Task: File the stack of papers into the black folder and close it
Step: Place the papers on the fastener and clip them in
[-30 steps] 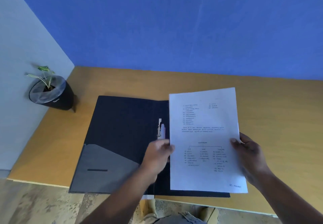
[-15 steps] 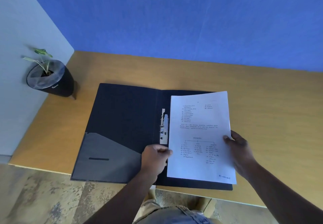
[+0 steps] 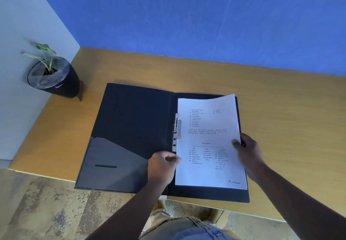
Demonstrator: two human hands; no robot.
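The black folder (image 3: 134,120) lies open on the wooden table, with a grey pocket (image 3: 112,163) on its left flap and a metal clip (image 3: 176,133) by the spine. A stack of white printed papers (image 3: 207,138) rests on the right flap, its left edge against the clip and its far right corner curled up. My left hand (image 3: 162,166) pinches the stack's left edge below the clip. My right hand (image 3: 247,153) grips the stack's right edge, thumb on top.
A small green plant in a black pot (image 3: 54,78) stands at the table's far left corner by the grey wall. A blue wall runs behind the wooden table (image 3: 290,127). The table's near edge is just below the folder, with floor beneath.
Both hands have lowered the papers from above the folder down onto its right flap, sliding the left edge toward the clip. The view has tilted a little downward.
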